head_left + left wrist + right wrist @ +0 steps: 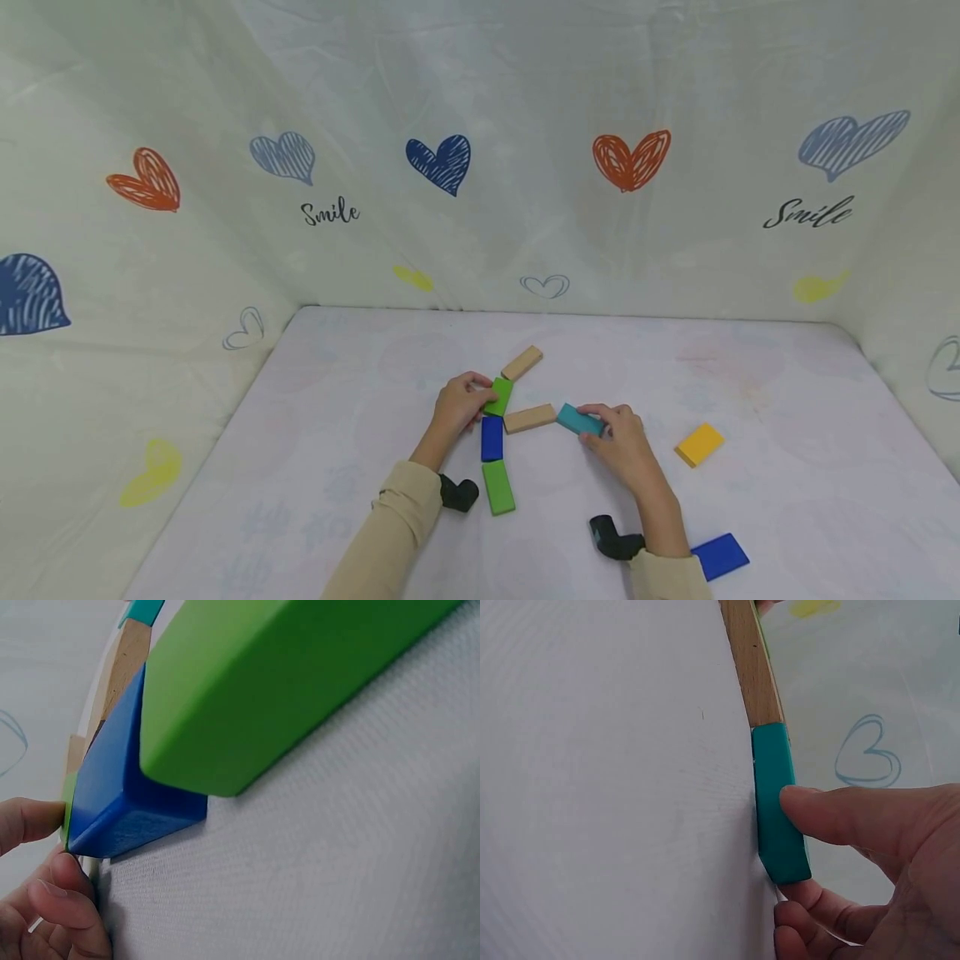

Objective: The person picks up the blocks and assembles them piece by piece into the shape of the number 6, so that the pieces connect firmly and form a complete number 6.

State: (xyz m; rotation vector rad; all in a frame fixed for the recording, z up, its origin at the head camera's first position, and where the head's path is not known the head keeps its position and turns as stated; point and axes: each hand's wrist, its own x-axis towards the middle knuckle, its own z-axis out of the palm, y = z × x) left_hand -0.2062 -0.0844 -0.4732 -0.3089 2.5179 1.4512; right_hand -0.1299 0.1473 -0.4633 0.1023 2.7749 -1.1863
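My left hand pinches the upper green block between thumb and fingers. Below that block lie a blue block and a second green block, end to end in a line. A plain wooden block slants away from the upper green one. From the join of green and blue, another wooden block runs to the right. At its far end my right hand grips a teal block, which appears to meet the wood in the right wrist view.
Apart from the figure, a yellow block lies to the right on the white-covered table. Another blue block is partly hidden by the right forearm. A white sheet with printed hearts rises behind the table.
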